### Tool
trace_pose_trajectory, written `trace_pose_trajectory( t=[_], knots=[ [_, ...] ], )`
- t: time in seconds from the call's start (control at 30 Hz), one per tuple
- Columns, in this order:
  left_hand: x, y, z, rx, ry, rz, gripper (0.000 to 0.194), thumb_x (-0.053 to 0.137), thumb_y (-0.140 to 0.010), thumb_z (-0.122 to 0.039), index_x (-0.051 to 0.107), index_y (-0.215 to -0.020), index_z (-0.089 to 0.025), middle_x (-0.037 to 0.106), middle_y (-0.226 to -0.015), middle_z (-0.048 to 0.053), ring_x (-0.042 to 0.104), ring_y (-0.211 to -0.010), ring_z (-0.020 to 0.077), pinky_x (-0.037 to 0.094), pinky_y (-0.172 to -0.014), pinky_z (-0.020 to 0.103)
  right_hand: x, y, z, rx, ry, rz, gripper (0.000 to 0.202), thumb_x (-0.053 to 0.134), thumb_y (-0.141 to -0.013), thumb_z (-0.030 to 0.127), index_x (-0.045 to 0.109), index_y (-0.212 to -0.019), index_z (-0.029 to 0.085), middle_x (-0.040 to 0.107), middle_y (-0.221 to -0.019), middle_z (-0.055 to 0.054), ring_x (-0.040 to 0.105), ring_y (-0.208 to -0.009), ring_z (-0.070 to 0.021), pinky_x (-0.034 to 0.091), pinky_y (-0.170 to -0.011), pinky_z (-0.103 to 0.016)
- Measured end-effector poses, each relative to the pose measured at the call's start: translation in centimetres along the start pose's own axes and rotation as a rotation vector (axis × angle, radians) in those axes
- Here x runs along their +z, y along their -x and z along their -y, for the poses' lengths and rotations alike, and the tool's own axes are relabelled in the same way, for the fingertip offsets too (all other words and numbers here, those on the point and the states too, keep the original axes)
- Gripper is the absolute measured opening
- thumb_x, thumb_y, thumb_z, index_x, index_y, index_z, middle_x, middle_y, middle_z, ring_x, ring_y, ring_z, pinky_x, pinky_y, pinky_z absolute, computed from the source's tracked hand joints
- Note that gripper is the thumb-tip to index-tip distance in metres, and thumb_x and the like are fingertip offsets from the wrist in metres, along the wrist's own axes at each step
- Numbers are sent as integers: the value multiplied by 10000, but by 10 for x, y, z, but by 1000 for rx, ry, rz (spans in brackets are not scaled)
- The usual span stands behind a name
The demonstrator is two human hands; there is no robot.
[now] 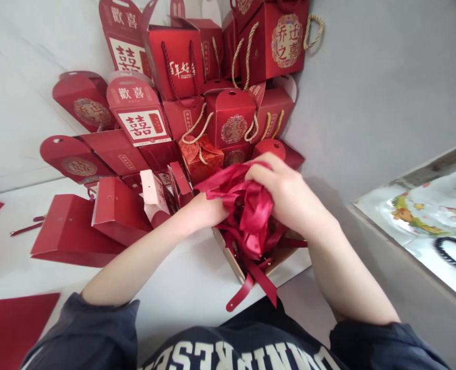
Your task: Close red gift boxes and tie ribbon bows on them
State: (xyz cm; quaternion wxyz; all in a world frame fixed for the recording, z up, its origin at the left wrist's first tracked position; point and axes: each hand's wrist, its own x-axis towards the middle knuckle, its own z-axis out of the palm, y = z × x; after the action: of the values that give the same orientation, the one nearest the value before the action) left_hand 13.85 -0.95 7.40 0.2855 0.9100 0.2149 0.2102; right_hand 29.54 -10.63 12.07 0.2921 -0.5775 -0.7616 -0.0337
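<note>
Red boxes (235,110) stand folded toward the table's (177,277) back edge, ribbons (256,205) bunched, unseparated, gripped by the right hand's (281,187) fingers, the left hand's (208,209) grip hidden.

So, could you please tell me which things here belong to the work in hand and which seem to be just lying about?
In hand:
- red ribbons, bunched up
- left hand, fingers partly hidden among them
- right hand, curled over them
- open box beneath

Seemingly lying about:
- stacked red gift boxes
- red sheet, lower left
- black coil, far right
</note>
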Motion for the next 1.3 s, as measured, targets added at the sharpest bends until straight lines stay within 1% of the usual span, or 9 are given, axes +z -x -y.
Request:
trace_pose_trajectory(
  t=[0.17, 0.3, 0.47, 0.6, 0.7, 0.83, 0.93, 1.17, 1.3],
  knots=[
    [-6, -3, 4, -70, -252, 212, 261, 461, -794, -36, 658, -920, -153, 701, -869, 67, 648, -755, 180, 508, -704, 285, 31, 26, 0, 125, 289, 639, 353, 490, -756, 16, 596, -1081, 103, 561, -1158, -170, 567, -1052, -286, 513, -815, -356],
    [-3, -6, 5, -87, -263, 294, 319, 441, -770, 1, 668, -941, -143, 718, -937, 86, 675, -899, 215, 510, -831, 319, 57, 34, -4, 144, 249, 820, 411, 503, -806, 73, 589, -1202, 141, 594, -1196, -176, 588, -1070, -311, 517, -789, -377],
    [-8, -2, 6, -68, -164, 198, 459, 413, -788, -27, 616, -1160, -203, 657, -1224, 57, 613, -1132, 215, 472, -993, 362, 52, 21, -15, 177, 249, 714, 336, 372, -868, 44, 635, -1042, 161, 664, -1046, -122, 658, -882, -241, 469, -691, -308],
    [-16, -1, 2, -35, 3, 95, 455, 454, -854, -126, 523, -1296, -207, 557, -1375, 64, 531, -1254, 207, 412, -1081, 359, 23, 8, -13, 245, 158, 445, 299, 422, -793, 25, 586, -992, 176, 660, -971, -78, 637, -846, -188, 417, -670, -253],
    [-20, -3, -1, -46, 156, 100, 390, 460, -925, -263, 524, -1307, -218, 581, -1345, 61, 571, -1199, 206, 436, -1052, 356, 3, 1, -7, 290, 120, 295, 184, 466, -777, 87, 571, -879, 198, 654, -899, -47, 601, -764, -170, 348, -573, -241],
    [-25, -4, -2, -67, 243, 83, 371, 471, -926, -266, 537, -1288, -216, 597, -1324, 49, 590, -1166, 201, 447, -1034, 346, -10, -4, -6, 382, 66, 270, 51, 505, -781, 189, 545, -751, 200, 652, -755, -27, 540, -631, -151, 304, -529, -243],
    [-27, -2, -4, -69, 229, -9, 376, 475, -882, -161, 556, -1246, -205, 610, -1297, 44, 581, -1178, 203, 446, -1037, 351, -13, -6, -12, 393, -32, 253, 79, 501, -773, 184, 563, -726, 202, 660, -701, -16, 535, -603, -149, 331, -549, -241],
    [-29, 3, -17, -18, 235, -182, 387, 444, -860, -101, 545, -1224, -186, 619, -1247, 58, 605, -1103, 184, 516, -914, 311, -22, -7, -18, 364, -218, -31, 160, 443, -717, 88, 568, -694, 185, 630, -693, 6, 523, -633, -142, 390, -609, -244],
    [-31, 5, -22, 132, 258, -412, 199, 499, -899, -202, 592, -1073, -178, 645, -1082, 68, 610, -1006, 177, 508, -881, 320, -28, -5, -15, 424, -589, 47, 132, 482, -768, 173, 562, -662, 175, 597, -694, 15, 535, -655, -135, 445, -598, -239]
  ],
)
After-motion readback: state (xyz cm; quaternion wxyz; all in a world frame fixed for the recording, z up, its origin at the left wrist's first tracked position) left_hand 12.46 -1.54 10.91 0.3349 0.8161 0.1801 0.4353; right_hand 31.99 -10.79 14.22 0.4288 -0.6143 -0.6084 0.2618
